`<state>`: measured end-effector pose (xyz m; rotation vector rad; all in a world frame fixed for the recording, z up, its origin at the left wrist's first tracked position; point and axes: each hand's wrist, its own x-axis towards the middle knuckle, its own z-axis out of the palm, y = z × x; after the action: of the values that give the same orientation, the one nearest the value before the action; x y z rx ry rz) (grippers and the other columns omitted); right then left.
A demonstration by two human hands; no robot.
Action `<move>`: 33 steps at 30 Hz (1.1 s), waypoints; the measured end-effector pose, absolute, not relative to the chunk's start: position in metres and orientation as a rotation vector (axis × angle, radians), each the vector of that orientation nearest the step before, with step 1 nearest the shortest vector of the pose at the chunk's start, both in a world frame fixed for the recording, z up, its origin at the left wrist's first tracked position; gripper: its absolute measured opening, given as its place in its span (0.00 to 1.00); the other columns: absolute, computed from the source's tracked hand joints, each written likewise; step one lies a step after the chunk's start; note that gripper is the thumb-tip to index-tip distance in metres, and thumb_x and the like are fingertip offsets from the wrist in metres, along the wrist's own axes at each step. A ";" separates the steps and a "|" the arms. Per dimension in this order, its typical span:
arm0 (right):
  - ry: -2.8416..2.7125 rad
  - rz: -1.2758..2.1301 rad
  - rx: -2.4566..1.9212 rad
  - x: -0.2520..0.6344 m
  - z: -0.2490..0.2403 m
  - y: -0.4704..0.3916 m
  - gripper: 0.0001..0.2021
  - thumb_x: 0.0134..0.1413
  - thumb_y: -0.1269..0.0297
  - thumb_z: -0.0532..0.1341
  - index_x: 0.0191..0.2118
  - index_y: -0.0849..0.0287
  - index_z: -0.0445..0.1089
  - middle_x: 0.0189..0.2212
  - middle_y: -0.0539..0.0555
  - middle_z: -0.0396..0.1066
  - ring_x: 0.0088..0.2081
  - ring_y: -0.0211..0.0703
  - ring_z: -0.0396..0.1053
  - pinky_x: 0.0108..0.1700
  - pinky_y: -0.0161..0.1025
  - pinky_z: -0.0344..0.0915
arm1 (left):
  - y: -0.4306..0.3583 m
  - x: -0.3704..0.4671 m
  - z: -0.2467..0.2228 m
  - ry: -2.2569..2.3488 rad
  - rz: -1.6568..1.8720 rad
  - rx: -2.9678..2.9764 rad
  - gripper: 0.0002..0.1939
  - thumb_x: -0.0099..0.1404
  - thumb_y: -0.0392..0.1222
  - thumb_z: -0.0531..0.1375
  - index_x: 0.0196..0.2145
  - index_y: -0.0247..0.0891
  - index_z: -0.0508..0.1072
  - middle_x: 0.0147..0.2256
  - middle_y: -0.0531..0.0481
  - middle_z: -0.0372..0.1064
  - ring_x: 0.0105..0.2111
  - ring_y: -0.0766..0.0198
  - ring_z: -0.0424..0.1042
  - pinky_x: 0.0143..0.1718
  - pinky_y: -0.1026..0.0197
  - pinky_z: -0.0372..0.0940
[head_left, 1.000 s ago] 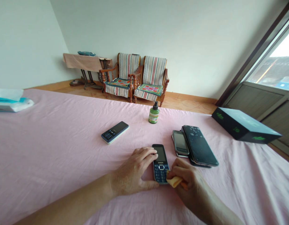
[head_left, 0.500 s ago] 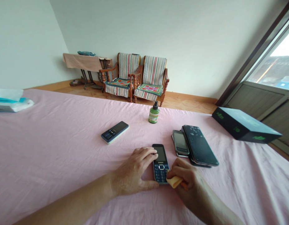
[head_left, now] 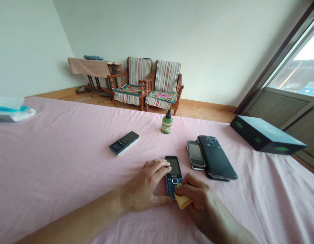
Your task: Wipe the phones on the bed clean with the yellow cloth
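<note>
A dark keypad phone (head_left: 174, 167) lies face up on the pink cloth. My left hand (head_left: 146, 186) holds it steady, with fingertips over the left edge of its screen and the thumb by its lower left corner. Pinched in my right hand (head_left: 197, 195) is a small yellow cloth (head_left: 182, 200), pressed against the lower right keys and hiding some of them. Up and to the left rests a second keypad phone (head_left: 124, 143), screen up. Right of my hands, a small grey phone (head_left: 196, 154) sits on a stack beside a large black smartphone (head_left: 217, 157), also stacked.
A green spray bottle (head_left: 167, 123) stands near the far edge of the pink-covered table (head_left: 70, 152). At the right is a black box (head_left: 266, 135) with green lettering. A tissue pack (head_left: 14, 112) lies far left. Two wooden chairs (head_left: 163, 84) stand beyond.
My right hand has slid the yellow cloth a little to the left, further over the keys. The left hand and the phone have stayed in place.
</note>
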<state>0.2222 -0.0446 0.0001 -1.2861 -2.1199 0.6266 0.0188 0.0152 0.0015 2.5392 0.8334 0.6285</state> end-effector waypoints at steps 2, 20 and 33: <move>-2.120 0.633 -1.278 0.222 0.000 -0.045 0.14 0.51 0.83 0.56 0.33 0.57 0.73 0.32 0.51 0.64 0.33 0.39 0.64 0.32 0.33 0.58 | 0.015 0.019 0.001 0.830 0.633 2.539 0.35 0.55 0.52 0.68 0.56 0.38 0.63 0.55 0.40 0.61 0.57 0.47 0.59 0.58 0.45 0.56; -2.070 0.627 -1.323 0.219 -0.001 -0.044 0.13 0.53 0.82 0.55 0.34 0.58 0.73 0.33 0.53 0.64 0.35 0.41 0.64 0.35 0.36 0.58 | 0.016 0.020 0.001 0.841 0.631 2.542 0.36 0.54 0.52 0.69 0.56 0.37 0.63 0.55 0.40 0.61 0.57 0.48 0.59 0.58 0.46 0.56; -2.108 0.555 -1.334 0.216 -0.002 -0.044 0.12 0.55 0.81 0.55 0.31 0.58 0.71 0.32 0.52 0.64 0.34 0.41 0.62 0.35 0.37 0.57 | 0.015 0.020 0.000 0.838 0.639 2.521 0.35 0.54 0.51 0.69 0.56 0.38 0.63 0.55 0.41 0.61 0.57 0.48 0.59 0.59 0.46 0.56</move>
<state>0.2156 -0.0442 -0.0021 -1.3342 -2.1077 0.5555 0.0200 0.0153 -0.0001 2.5209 0.8384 0.6393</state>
